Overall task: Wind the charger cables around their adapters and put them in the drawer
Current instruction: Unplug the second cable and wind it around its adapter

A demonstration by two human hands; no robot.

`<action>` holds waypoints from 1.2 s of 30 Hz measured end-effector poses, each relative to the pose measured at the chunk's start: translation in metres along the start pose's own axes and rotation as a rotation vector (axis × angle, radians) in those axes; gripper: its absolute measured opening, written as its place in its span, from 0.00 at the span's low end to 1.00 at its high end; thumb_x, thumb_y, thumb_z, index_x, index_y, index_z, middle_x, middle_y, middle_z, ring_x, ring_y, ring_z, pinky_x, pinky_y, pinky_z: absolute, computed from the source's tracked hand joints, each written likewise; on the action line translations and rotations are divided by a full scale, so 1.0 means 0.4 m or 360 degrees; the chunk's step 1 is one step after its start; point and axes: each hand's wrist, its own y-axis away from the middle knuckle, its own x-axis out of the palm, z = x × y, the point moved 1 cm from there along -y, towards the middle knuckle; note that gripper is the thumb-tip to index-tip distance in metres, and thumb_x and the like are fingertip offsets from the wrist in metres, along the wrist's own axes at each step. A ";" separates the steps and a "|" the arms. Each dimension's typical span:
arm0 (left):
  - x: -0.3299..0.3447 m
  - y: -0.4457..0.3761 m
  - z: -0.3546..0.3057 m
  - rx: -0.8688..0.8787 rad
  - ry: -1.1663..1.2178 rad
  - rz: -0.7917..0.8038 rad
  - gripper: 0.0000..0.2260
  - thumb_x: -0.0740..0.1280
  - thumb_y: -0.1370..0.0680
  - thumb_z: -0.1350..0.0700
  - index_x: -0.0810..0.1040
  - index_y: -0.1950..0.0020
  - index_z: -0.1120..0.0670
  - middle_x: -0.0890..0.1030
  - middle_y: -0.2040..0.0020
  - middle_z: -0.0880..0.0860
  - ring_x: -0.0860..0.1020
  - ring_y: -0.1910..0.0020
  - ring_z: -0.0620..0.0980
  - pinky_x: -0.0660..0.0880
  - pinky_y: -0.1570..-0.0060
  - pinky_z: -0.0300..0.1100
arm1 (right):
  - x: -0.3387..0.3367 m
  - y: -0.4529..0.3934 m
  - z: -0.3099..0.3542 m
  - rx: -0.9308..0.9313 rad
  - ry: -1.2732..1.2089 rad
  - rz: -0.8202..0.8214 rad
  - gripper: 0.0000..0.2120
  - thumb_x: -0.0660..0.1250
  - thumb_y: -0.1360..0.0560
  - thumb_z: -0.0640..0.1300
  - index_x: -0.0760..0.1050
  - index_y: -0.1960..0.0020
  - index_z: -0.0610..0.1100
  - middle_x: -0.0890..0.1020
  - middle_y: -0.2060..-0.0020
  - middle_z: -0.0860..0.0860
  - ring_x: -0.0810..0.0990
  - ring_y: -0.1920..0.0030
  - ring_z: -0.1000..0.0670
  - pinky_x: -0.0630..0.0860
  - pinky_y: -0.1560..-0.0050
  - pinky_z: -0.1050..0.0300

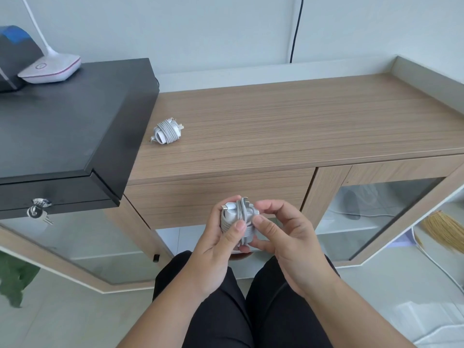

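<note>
A black cabinet stands at left, its top bearing a white desk lamp base beside a dark object with blue tape. Keys hang from its front lock. A black cable runs down the wall. A straw broom lies behind glass doors at right.

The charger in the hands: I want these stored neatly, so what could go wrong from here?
1. Its connector end sticks out loose at the top of the held charger; if not tucked in, the winding may spring loose.
2. The drawer is closed and both hands, left hand and right hand, are busy.
3. The wound charger on the cabinet top could be forgotten.
</note>
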 end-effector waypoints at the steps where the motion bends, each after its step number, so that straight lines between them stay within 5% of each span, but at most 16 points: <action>1: -0.003 0.001 0.002 -0.0007 0.0029 0.0007 0.18 0.63 0.25 0.42 0.71 0.35 0.38 0.79 0.41 0.47 0.79 0.46 0.49 0.76 0.50 0.44 | -0.001 -0.001 -0.002 0.0007 -0.0002 -0.0016 0.11 0.68 0.29 0.40 0.78 0.47 0.40 0.85 0.57 0.50 0.84 0.57 0.47 0.81 0.52 0.48; 7: -0.014 0.008 0.008 -0.0126 -0.0044 0.0093 0.29 0.63 0.29 0.29 0.68 0.33 0.41 0.78 0.44 0.54 0.78 0.56 0.50 0.74 0.62 0.43 | -0.010 -0.007 -0.021 0.0009 -0.0001 -0.0173 0.12 0.69 0.29 0.41 0.82 0.47 0.39 0.83 0.48 0.40 0.83 0.47 0.43 0.81 0.47 0.48; 17: -0.011 -0.003 0.007 -0.0067 0.0021 0.0051 0.32 0.66 0.30 0.30 0.69 0.34 0.48 0.75 0.52 0.57 0.71 0.61 0.52 0.71 0.65 0.43 | -0.009 -0.009 -0.022 -0.0037 0.0101 -0.0079 0.12 0.71 0.30 0.43 0.83 0.47 0.44 0.85 0.50 0.42 0.84 0.50 0.46 0.80 0.48 0.52; 27: -0.013 -0.020 -0.002 -0.0009 -0.0109 0.0108 0.33 0.66 0.28 0.33 0.72 0.35 0.56 0.72 0.57 0.58 0.69 0.65 0.50 0.67 0.70 0.43 | -0.030 -0.013 -0.040 -0.0015 0.0228 0.0032 0.14 0.69 0.27 0.47 0.81 0.43 0.47 0.84 0.46 0.44 0.80 0.41 0.46 0.72 0.35 0.48; 36: -0.015 -0.019 -0.010 0.0091 -0.0152 0.0100 0.18 0.68 0.30 0.32 0.76 0.46 0.40 0.76 0.64 0.43 0.69 0.67 0.44 0.66 0.70 0.35 | -0.047 -0.016 0.000 -0.0131 0.0409 0.0164 0.12 0.68 0.25 0.46 0.81 0.42 0.48 0.82 0.45 0.48 0.79 0.40 0.50 0.73 0.37 0.54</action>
